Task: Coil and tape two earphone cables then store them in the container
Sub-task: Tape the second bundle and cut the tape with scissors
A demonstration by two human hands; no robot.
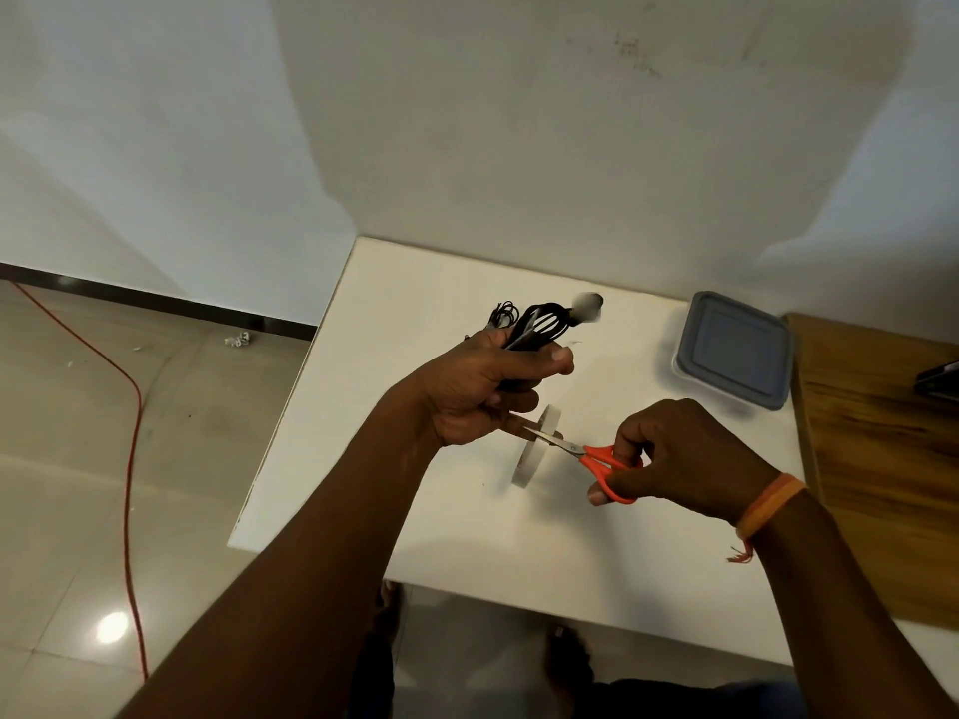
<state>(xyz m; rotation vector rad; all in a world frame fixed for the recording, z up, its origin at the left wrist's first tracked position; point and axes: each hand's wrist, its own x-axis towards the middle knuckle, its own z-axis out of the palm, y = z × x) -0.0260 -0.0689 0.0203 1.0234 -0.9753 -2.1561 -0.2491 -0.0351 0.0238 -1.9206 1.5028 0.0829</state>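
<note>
— What are the hands doing over the white table (363, 459)?

— The left hand (482, 391) is hovering above the table's middle, fingers wrapped tight around a bundle of black earphone cable (539, 324), thumb pressing across the front. Loops are sticking out above the fist. Its lower fingers are also pinching a strip of tape (521, 425) that is running across to the tape roll (534, 448).

— And the right?

— The right hand (680, 454) is gripping orange-handled scissors (597, 459), fingers and thumb threaded through the loops. The blades are pointing left, with their tips closing on the taut strip just beside the roll.

— Where is the roll sitting?

— It is standing on edge, between the two hands and a little below them.

— Anything else nearby?

— A container (734, 350) with a grey lid on it is lying near the table's far right corner, well apart from the hands. A wooden surface (882, 459) is butting against the table's right side. A red cord (129, 459) is trailing across the floor on the left.

— How many of each?

— One roll, one pair of scissors, one container. Whether the bundle is holding one cable or two, I cannot tell.
</note>
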